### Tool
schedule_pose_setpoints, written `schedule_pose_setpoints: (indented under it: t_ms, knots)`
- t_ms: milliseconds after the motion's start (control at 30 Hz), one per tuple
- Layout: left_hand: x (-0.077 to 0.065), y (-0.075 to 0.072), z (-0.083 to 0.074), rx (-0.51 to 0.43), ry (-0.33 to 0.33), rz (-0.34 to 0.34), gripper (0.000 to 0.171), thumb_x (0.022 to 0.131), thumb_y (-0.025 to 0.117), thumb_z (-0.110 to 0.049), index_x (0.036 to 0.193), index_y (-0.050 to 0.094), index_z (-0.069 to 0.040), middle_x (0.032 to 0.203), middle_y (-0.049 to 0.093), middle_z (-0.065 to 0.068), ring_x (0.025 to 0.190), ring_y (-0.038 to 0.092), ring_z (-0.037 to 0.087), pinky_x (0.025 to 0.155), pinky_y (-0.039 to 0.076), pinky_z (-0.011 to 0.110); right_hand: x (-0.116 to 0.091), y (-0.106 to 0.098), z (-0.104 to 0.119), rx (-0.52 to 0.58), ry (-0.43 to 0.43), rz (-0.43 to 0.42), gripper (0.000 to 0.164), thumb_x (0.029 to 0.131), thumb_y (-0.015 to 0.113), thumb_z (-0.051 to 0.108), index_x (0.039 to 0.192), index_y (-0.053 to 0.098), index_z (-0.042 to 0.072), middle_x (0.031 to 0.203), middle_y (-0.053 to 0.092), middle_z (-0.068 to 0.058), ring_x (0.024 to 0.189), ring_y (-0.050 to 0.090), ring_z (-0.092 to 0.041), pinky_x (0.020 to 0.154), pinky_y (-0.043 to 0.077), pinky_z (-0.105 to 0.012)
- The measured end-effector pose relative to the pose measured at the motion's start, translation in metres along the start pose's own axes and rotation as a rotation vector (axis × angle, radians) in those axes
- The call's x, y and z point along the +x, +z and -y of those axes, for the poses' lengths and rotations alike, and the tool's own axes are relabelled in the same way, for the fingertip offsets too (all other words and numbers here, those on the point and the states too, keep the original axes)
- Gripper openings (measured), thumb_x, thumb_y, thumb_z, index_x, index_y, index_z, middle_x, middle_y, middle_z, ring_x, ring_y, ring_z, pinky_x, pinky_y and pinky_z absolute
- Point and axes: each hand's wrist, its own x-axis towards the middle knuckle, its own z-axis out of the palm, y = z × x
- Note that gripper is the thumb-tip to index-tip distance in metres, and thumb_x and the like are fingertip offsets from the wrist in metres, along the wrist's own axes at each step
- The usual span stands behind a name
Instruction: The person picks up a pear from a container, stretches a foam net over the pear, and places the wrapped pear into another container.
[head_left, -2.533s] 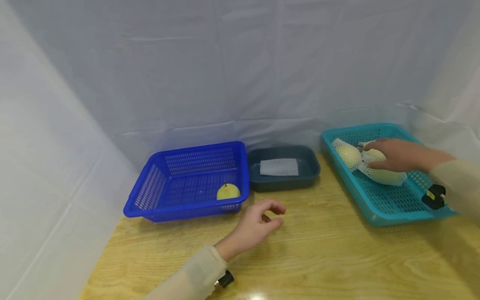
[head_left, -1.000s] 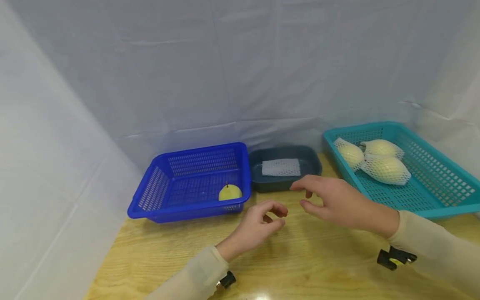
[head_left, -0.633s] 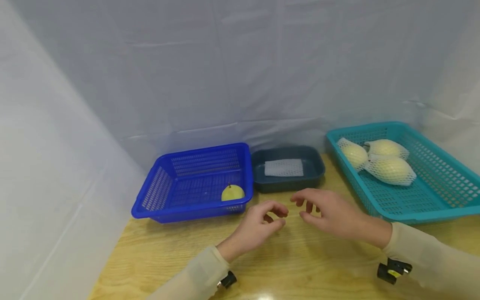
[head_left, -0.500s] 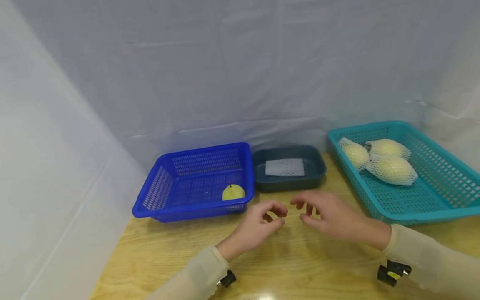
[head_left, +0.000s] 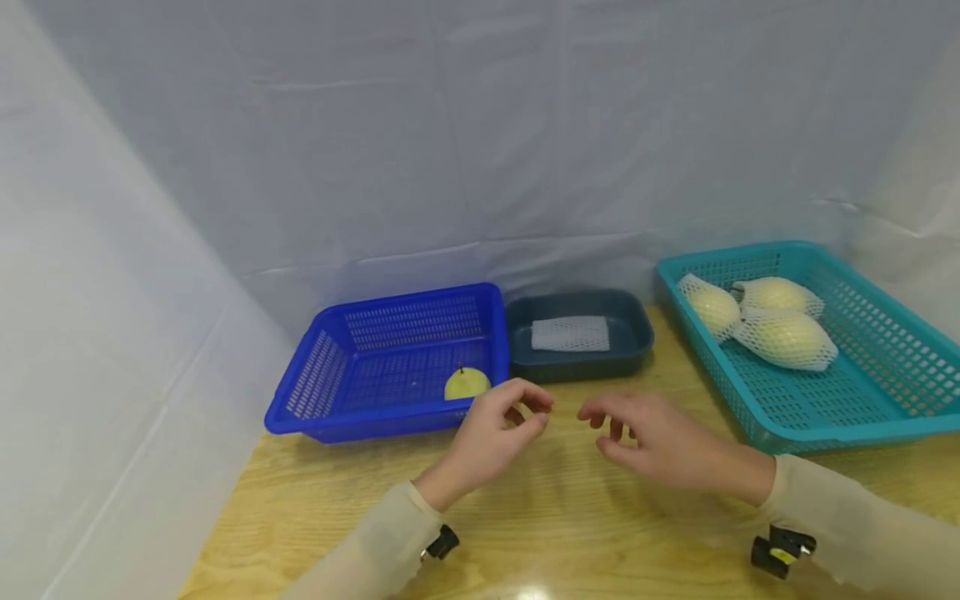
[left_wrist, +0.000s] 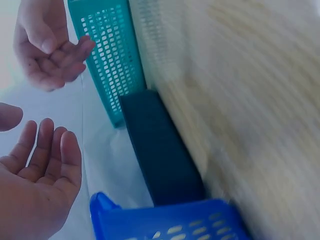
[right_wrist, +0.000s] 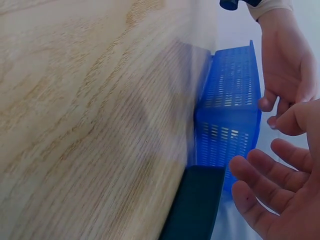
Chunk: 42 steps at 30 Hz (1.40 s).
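Observation:
My left hand (head_left: pixel 491 433) hovers by the front right corner of the blue basket (head_left: pixel 390 410), its fingers loosely bent and nothing in them. Inside that basket lies one bare yellow pear (head_left: pixel 467 383), its lower part hidden by the rim. Just to the right, my right hand (head_left: pixel 660 442) is held above the table with relaxed fingers and no object. A gap separates the two hands. Behind them a dark teal tray (head_left: pixel 577 367) holds a white foam net sleeve (head_left: pixel 570 333). Both wrist views show the palms bare, in the left wrist view my left hand (left_wrist: pixel 40 185).
A turquoise basket (head_left: pixel 840 404) stands at the right with three net-wrapped pears (head_left: pixel 786 339) toward its back left. White sheeting (head_left: pixel 480 125) rises behind and at the sides. The wooden table (head_left: pixel 570 533) extends in front of the containers.
Earlier my right hand was over the wrapped pears in the turquoise basket; it has come back left, beside my left hand. Just now my left hand has shifted slightly left and up toward the blue basket.

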Motion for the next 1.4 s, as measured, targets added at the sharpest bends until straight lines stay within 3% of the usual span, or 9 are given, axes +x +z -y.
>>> schedule_pose_setpoints:
  t_ms: [233, 467, 700, 900, 1133, 1400]
  knots:
    - [0.003, -0.015, -0.001, 0.085, 0.008, -0.040, 0.014, 0.099, 0.062, -0.013, 0.111, 0.068, -0.018, 0.102, 0.065, -0.007, 0.092, 0.061, 0.013, 0.078, 0.055, 0.033, 0.000, -0.001, 0.002, 0.001, 0.015, 0.016, 0.032, 0.094, 0.066, 0.015, 0.125, 0.063, 0.020, 0.109, 0.070, 0.007, 0.083, 0.061, 0.001, 0.067, 0.054, -0.025]
    - [0.011, -0.035, 0.000, 0.238, 0.021, -0.171, 0.017, 0.095, 0.063, -0.013, 0.111, 0.068, -0.015, 0.108, 0.068, 0.001, 0.102, 0.062, 0.018, 0.086, 0.051, 0.039, 0.000, -0.002, 0.004, 0.020, 0.031, 0.047, 0.030, 0.095, 0.066, 0.017, 0.125, 0.064, 0.020, 0.112, 0.070, 0.007, 0.085, 0.061, 0.001, 0.069, 0.055, -0.027]
    - [0.022, -0.056, 0.002, 0.383, -0.125, -0.230, 0.024, 0.094, 0.064, -0.018, 0.118, 0.066, -0.014, 0.118, 0.064, 0.003, 0.113, 0.059, 0.021, 0.092, 0.052, 0.044, -0.001, -0.002, 0.004, 0.019, 0.038, 0.060, 0.029, 0.095, 0.066, 0.017, 0.125, 0.064, 0.020, 0.113, 0.070, 0.007, 0.086, 0.061, 0.001, 0.069, 0.055, -0.026]
    - [0.032, -0.069, 0.012, 0.510, -0.288, -0.168, 0.038, 0.094, 0.064, -0.029, 0.129, 0.061, -0.014, 0.125, 0.059, 0.003, 0.118, 0.058, 0.025, 0.099, 0.049, 0.047, -0.001, -0.001, 0.003, 0.021, 0.040, 0.061, 0.030, 0.095, 0.066, 0.017, 0.125, 0.064, 0.020, 0.112, 0.070, 0.008, 0.086, 0.060, 0.001, 0.069, 0.055, -0.027]
    - [0.038, -0.078, 0.025, 0.552, -0.459, -0.053, 0.056, 0.092, 0.066, -0.036, 0.140, 0.052, -0.010, 0.133, 0.057, 0.008, 0.112, 0.059, 0.029, 0.095, 0.049, 0.050, -0.002, 0.000, 0.002, 0.024, 0.040, 0.069, 0.029, 0.096, 0.066, 0.017, 0.124, 0.064, 0.020, 0.112, 0.069, 0.009, 0.086, 0.060, 0.001, 0.070, 0.055, -0.028]
    - [0.043, -0.082, 0.040, 0.595, -0.525, 0.050, 0.064, 0.088, 0.071, -0.039, 0.141, 0.051, -0.009, 0.120, 0.064, 0.008, 0.099, 0.062, 0.027, 0.091, 0.049, 0.050, -0.003, 0.001, -0.001, -0.004, 0.025, 0.065, 0.024, 0.096, 0.066, 0.018, 0.120, 0.066, 0.021, 0.109, 0.069, 0.009, 0.084, 0.059, 0.003, 0.069, 0.052, -0.023]
